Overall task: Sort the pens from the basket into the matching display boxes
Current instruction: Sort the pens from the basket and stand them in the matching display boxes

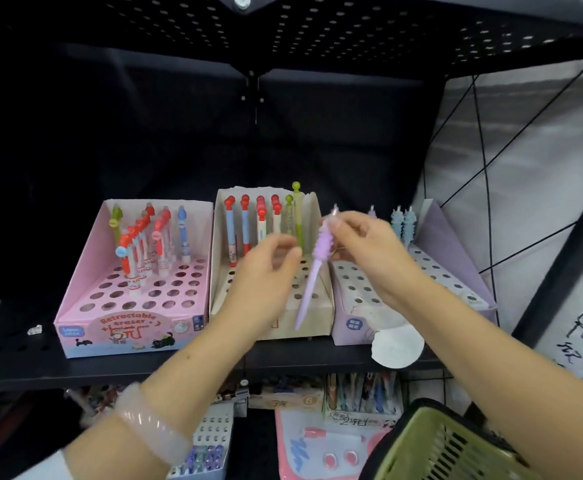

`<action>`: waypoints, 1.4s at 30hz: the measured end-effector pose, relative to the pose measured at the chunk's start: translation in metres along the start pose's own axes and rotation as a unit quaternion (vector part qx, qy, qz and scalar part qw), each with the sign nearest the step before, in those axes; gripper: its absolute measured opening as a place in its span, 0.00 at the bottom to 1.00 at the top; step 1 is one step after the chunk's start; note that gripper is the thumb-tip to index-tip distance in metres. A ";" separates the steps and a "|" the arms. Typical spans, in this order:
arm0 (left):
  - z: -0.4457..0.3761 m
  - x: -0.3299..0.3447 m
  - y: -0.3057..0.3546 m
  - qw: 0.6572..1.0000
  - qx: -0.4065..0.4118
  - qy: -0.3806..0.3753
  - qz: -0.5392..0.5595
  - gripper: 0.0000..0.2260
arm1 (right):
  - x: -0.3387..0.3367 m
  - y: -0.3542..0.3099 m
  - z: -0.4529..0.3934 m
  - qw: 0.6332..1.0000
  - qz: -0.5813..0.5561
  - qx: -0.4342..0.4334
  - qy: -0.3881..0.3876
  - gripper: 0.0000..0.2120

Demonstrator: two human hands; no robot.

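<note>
Black perforated shelf (pixel 23 348) carries 3 display boxes side by side: a pink box (pixel 85 289), a beige box (pixel 312 315) and a purple box (pixel 439 233), each holding upright pens. Over the beige box, the right hand (pixel 369 244) pinches a purple pen (pixel 312 271) near its top, tip hanging down. Just left of it, the left hand (pixel 265 271) holds nothing, fingers loosely curled. Low at right sits a green basket (pixel 432 448).
</note>
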State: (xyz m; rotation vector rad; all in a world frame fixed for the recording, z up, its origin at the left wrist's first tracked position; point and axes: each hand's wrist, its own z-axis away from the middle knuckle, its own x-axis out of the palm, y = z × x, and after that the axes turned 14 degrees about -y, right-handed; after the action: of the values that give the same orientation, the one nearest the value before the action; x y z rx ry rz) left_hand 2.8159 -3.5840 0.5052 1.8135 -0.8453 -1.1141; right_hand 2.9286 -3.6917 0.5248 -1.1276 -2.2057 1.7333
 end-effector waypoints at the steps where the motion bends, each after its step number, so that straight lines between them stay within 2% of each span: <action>1: -0.010 -0.003 0.006 0.996 0.034 0.026 -0.074 0.13 | -0.007 -0.001 -0.001 0.999 -0.013 0.000 0.029 0.10; 3: -0.039 -0.008 0.016 0.967 0.081 0.056 -0.236 0.19 | -0.019 -0.001 -0.002 0.998 -0.017 0.004 0.061 0.10; 4: -0.056 -0.011 0.021 0.938 0.081 0.057 -0.331 0.21 | -0.022 0.000 -0.003 0.998 -0.014 0.007 0.066 0.10; 6: -0.085 -0.016 0.027 0.860 0.027 0.025 -0.509 0.25 | -0.027 0.003 -0.003 0.997 -0.009 0.017 0.069 0.10; 7: -0.096 -0.017 0.029 0.827 -0.012 -0.003 -0.562 0.25 | -0.028 0.004 -0.003 0.997 -0.007 0.021 0.069 0.10; 8: -0.104 -0.017 0.030 0.806 -0.040 -0.032 -0.590 0.25 | -0.030 0.006 -0.003 0.997 -0.006 0.021 0.069 0.09; 11: -0.116 -0.010 0.035 0.786 -0.066 -0.105 -0.605 0.22 | -0.038 0.011 -0.001 0.997 -0.013 0.015 0.074 0.09; 13: -0.116 -0.007 0.036 0.757 -0.076 -0.128 -0.636 0.24 | -0.045 0.015 -0.001 0.995 -0.011 0.024 0.094 0.10; 14: -0.115 -0.008 0.035 0.753 -0.073 -0.123 -0.642 0.25 | -0.049 0.018 -0.002 0.994 -0.012 0.029 0.109 0.11; 16: -0.109 -0.009 0.033 0.794 -0.029 -0.064 -0.604 0.26 | -0.057 0.024 -0.003 0.988 -0.014 0.034 0.152 0.13; 19: -0.086 -0.006 0.027 0.870 0.106 0.043 -0.480 0.20 | -0.073 0.031 -0.004 0.975 -0.001 0.035 0.219 0.13; 21: -0.066 0.004 0.018 0.901 0.173 0.023 -0.397 0.16 | -0.083 0.035 -0.007 0.966 0.025 0.039 0.256 0.12; 23: -0.047 0.017 0.006 0.918 0.184 -0.036 -0.349 0.14 | -0.092 0.037 -0.012 0.954 0.088 0.047 0.284 0.10; 26: -0.033 0.030 -0.014 0.928 0.170 -0.078 -0.322 0.14 | -0.103 0.039 -0.024 0.939 0.172 0.040 0.296 0.07; 30: -0.028 0.032 -0.026 0.936 0.147 -0.080 -0.310 0.15 | -0.111 0.042 -0.040 0.911 0.319 0.044 0.260 0.12; 34: -0.023 0.032 -0.029 0.936 0.137 -0.109 -0.306 0.16 | -0.115 0.045 -0.051 0.888 0.400 0.052 0.221 0.12; 39: -0.019 0.037 -0.035 0.900 0.126 -0.191 -0.371 0.18 | -0.121 0.046 -0.053 0.882 0.417 0.056 0.212 0.12; 42: -0.019 0.040 -0.038 0.894 0.107 -0.212 -0.380 0.17 | -0.123 0.048 -0.052 0.887 0.405 0.068 0.212 0.13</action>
State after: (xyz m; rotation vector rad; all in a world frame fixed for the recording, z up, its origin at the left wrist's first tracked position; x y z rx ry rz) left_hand 2.8526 -3.5958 0.4621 2.1967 -0.4907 -2.0367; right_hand 3.0658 -3.7218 0.5425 -2.3317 -1.3942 1.5753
